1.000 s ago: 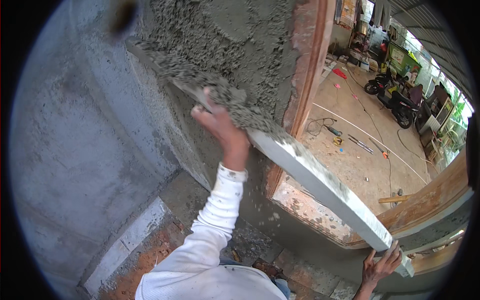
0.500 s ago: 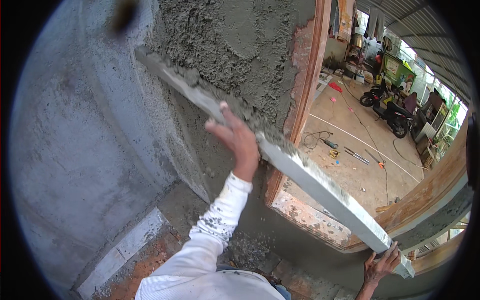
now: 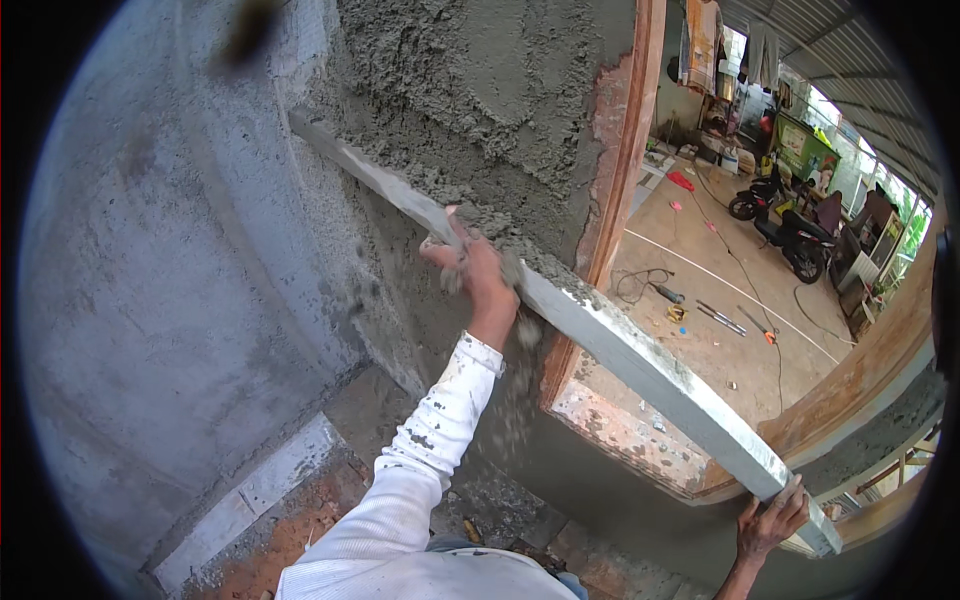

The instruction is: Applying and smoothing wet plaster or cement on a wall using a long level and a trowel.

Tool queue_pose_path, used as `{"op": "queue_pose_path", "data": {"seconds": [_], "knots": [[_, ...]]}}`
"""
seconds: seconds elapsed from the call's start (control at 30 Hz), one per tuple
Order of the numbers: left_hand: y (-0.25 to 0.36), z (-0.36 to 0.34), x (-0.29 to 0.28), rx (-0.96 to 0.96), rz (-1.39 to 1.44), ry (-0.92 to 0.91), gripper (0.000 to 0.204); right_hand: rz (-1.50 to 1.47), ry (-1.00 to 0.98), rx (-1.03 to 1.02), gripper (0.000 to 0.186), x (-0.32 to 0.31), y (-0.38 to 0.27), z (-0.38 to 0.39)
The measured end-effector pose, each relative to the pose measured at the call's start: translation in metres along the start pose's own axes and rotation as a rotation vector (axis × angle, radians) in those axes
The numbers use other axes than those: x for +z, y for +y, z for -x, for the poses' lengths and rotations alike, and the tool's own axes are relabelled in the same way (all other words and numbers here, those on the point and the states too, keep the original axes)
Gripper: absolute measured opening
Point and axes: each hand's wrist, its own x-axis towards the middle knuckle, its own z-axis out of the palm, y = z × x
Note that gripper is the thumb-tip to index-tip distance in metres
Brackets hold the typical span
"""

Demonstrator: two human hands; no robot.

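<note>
From the head, a fisheye looks down at both hands (image 3: 772, 519).

I'm on a building site: wet mortar (image 3: 540, 130) on the wall (image 3: 610, 490), a power tool (image 3: 668, 293) on the floor (image 3: 690, 245), 1 motorbike (image 3: 800, 240) and laundry (image 3: 701, 45) under a corrugated roof (image 3: 850, 70) beyond the wooden frame (image 3: 632, 150).

Clock from view centre. Concrete floor (image 3: 700, 255), 3 o'clock: corded power tool (image 3: 668, 293), small yellow item (image 3: 677, 313) just below it, two thin rods (image 3: 721, 319) side by side at its 4 o'clock. Parked black motorbike (image 3: 790, 226), between 2 and 3. Red cloth (image 3: 681, 180), 2 o'clock; green panel (image 3: 800, 147) same bearing, farther out. Hanging clothes (image 3: 702, 45), 1 o'clock. Corrugated roof (image 3: 850, 90), 2 o'clock, overhead.
</note>
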Motion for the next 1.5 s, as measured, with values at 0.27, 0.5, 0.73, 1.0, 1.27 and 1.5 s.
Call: {"op": "queue_pose_path", "data": {"seconds": [0.27,0.5,0.73,1.0,1.27,1.5], "knots": [[0.072,-0.122,0.054,-0.023,0.540,-0.401,0.068,-0.096,0.109,0.018,0.066,-0.027,-0.029,-0.109],[0.070,0.015,0.062,0.079,-0.343,0.008,0.073,-0.001,0.034,0.042,0.063,-0.004,0.014,-0.028],[0.107,-0.012,0.109,0.141,-0.149,-0.028,0.066,0.030,0.116,0.024,0.061,-0.021,0.028,-0.061],[0.096,-0.098,0.085,0.314,-0.477,0.035,0.072,-0.128,0.120,0.001,0.066,-0.035,-0.011,-0.124],[0.095,-0.025,0.110,0.284,-0.354,0.040,0.069,0.033,0.160,0.006,0.065,0.000,0.032,-0.058],[0.107,-0.228,0.140,0.466,-0.516,-0.083,0.077,-0.037,0.224,-0.010,0.068,-0.044,-0.003,-0.182]]}}
